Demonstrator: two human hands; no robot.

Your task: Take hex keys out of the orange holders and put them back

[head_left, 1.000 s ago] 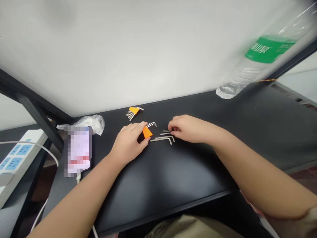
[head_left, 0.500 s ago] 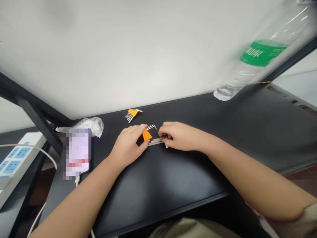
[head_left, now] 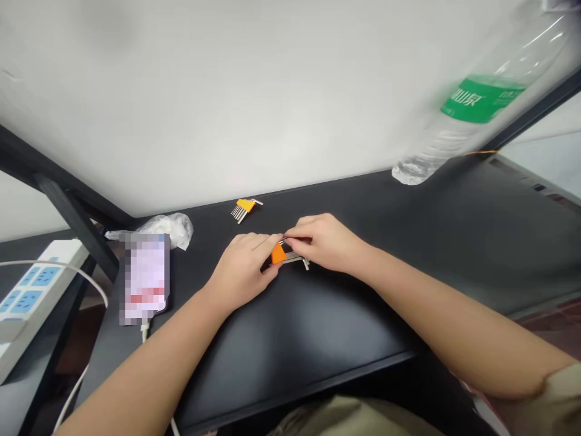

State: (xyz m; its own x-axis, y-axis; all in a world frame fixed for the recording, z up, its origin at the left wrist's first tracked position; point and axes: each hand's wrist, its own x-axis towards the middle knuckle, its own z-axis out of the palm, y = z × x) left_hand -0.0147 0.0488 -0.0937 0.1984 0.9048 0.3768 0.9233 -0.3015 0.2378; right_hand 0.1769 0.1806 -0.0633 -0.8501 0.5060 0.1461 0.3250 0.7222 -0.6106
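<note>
Head view looks down on a black desk (head_left: 290,339), and both of the person's hands meet just past its middle. The left hand (head_left: 242,269) is curled around an orange hex-key holder (head_left: 278,254), thumb and fingers pinching it from the 9 o'clock side. The right hand (head_left: 324,242) comes in from 3 o'clock with its fingertips closed on a small bundle of loose hex keys (head_left: 297,259); the bent ends of the keys stick out beneath the hand, low over the desk or resting on it. The near ends of the keys sit right at the holder, touching it or all but touching; whether any is seated in a slot I cannot tell, since the fingers cover the joint.

As a judgement, the work looks to be in its middle: the loose keys are gathered into one hand and brought up to the holder, while pushing them home is not visibly done.

Toward 11 o'clock from the hands, near the wall, lies a second orange holder (head_left: 246,207) with its keys fanned out, looking like a finished set, untouched. Farther out at 9 o'clock are a phone (head_left: 144,278) on a white cable, a crumpled plastic bag (head_left: 167,225) just behind it, and a white power strip (head_left: 31,290) off the desk's edge. A clear water bottle (head_left: 458,115) with a green label stands at 2 o'clock, well apart.
</note>
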